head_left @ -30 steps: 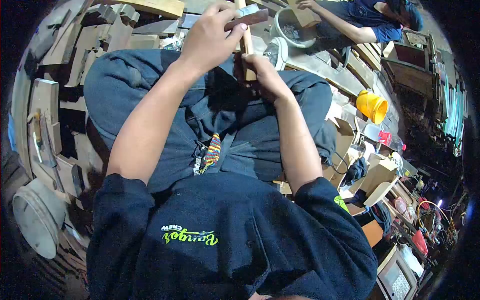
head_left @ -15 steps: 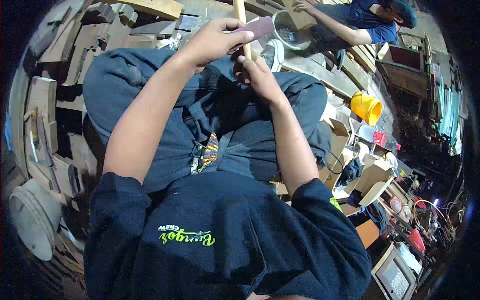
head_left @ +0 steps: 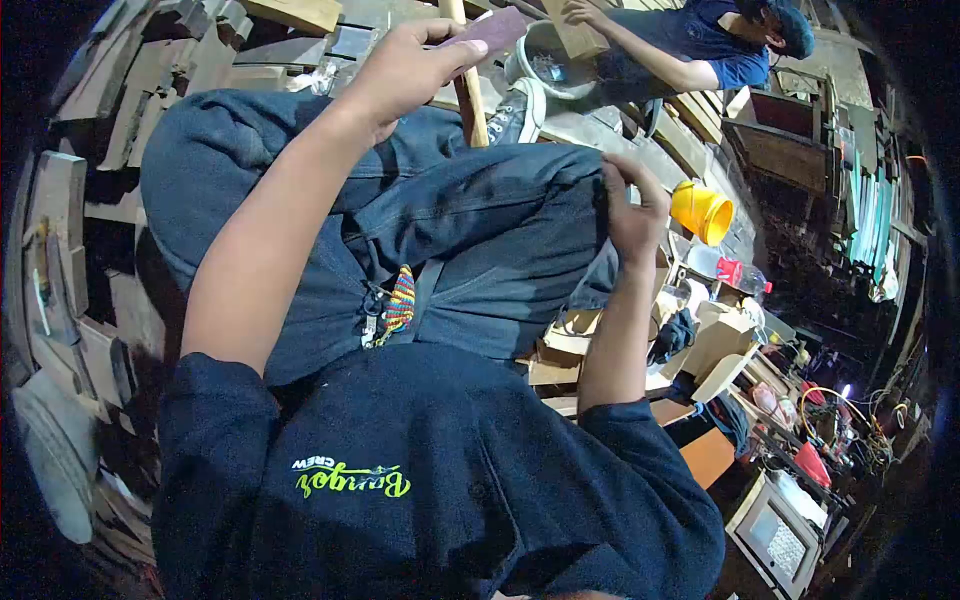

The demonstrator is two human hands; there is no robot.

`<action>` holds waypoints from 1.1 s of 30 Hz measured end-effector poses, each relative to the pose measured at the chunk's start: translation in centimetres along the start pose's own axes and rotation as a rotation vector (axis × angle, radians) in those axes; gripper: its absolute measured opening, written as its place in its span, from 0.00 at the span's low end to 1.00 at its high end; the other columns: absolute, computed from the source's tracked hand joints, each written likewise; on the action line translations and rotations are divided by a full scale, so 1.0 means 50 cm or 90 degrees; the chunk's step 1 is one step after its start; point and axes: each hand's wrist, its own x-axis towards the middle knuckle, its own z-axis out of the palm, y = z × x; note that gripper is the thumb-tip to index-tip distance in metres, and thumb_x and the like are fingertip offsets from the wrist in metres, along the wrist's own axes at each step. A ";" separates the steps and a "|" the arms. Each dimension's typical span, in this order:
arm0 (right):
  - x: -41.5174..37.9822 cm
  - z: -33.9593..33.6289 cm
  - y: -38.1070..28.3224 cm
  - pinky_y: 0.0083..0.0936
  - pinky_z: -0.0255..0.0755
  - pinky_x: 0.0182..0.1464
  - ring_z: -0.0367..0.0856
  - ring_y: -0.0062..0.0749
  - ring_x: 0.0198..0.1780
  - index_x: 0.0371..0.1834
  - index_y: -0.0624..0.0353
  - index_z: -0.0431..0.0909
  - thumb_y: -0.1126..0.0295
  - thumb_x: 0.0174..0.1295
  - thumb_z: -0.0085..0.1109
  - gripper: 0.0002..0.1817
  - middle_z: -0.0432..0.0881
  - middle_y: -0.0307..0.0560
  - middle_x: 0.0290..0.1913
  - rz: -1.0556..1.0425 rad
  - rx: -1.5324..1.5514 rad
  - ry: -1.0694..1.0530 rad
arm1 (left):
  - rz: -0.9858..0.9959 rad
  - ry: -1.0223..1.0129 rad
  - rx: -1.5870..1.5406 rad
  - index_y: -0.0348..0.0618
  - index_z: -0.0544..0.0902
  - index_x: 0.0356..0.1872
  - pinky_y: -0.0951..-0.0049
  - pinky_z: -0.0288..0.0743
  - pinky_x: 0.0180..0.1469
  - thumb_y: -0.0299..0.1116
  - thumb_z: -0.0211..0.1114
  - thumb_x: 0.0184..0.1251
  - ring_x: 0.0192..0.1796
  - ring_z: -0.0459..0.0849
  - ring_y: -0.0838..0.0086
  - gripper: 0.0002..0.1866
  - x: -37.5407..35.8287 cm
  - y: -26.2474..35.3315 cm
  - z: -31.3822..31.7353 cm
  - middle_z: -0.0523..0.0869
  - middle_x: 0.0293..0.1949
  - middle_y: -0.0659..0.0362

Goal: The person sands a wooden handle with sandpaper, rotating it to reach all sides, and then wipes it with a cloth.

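My left hand (head_left: 405, 75) is closed on a folded, maroon strip of sandpaper (head_left: 493, 32), with the thumb pressed on top. A round, pale wooden stick (head_left: 470, 108) passes upright behind the sandpaper and against this hand; part of it is hidden by the fingers. Its lower end shows above my crossed legs. My right hand (head_left: 637, 215) is off the stick, beside my bent right knee (head_left: 570, 180). Its fingers are curved and spread apart at the trouser cloth, with nothing seen in them.
Ahead, another person's hand (head_left: 585, 14) holds a wooden block (head_left: 578, 35) over a pale bucket (head_left: 520, 68). A yellow bucket (head_left: 702, 212) and a red-labelled bottle (head_left: 742, 276) stand to the right. Stacked wood pieces (head_left: 62, 200) line the left side.
My right hand has let go of the stick and moved right to my knee. The left hand keeps the sandpaper and has shifted slightly up and left in view.
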 end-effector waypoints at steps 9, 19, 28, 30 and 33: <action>-0.053 -0.075 0.123 0.44 0.56 0.73 0.69 0.52 0.70 0.62 0.57 0.79 0.61 0.75 0.46 0.20 0.74 0.56 0.68 0.015 -0.329 -0.022 | 0.033 0.003 0.008 0.43 0.86 0.45 0.79 0.71 0.47 0.43 0.68 0.68 0.40 0.78 0.84 0.15 0.004 -0.016 -0.005 0.83 0.37 0.66; -0.065 -0.016 0.085 0.45 0.52 0.76 0.62 0.57 0.73 0.66 0.55 0.76 0.58 0.73 0.46 0.23 0.68 0.59 0.71 -0.103 -0.132 -0.100 | 0.024 0.031 0.037 0.41 0.86 0.49 0.81 0.69 0.45 0.43 0.68 0.67 0.40 0.77 0.84 0.17 -0.004 -0.005 -0.001 0.83 0.37 0.65; -0.086 0.020 0.056 0.39 0.52 0.76 0.61 0.57 0.74 0.67 0.72 0.68 0.58 0.73 0.50 0.29 0.65 0.66 0.72 0.102 -0.120 0.000 | 0.013 0.014 0.016 0.42 0.86 0.44 0.78 0.71 0.44 0.43 0.68 0.67 0.38 0.78 0.83 0.15 -0.004 -0.006 -0.003 0.83 0.35 0.66; -0.098 0.016 0.032 0.47 0.45 0.78 0.57 0.54 0.77 0.69 0.58 0.71 0.57 0.66 0.59 0.30 0.62 0.60 0.75 -0.049 -0.176 -0.059 | 0.005 0.017 0.023 0.41 0.86 0.45 0.78 0.72 0.46 0.43 0.68 0.68 0.40 0.78 0.83 0.16 -0.007 -0.001 0.004 0.84 0.37 0.65; -0.111 0.004 -0.011 0.54 0.38 0.79 0.57 0.50 0.78 0.66 0.42 0.77 0.51 0.64 0.59 0.27 0.64 0.51 0.76 -0.190 -0.285 -0.217 | 0.018 0.008 0.016 0.40 0.85 0.47 0.78 0.72 0.47 0.43 0.68 0.68 0.41 0.78 0.83 0.17 -0.004 -0.007 0.003 0.84 0.38 0.64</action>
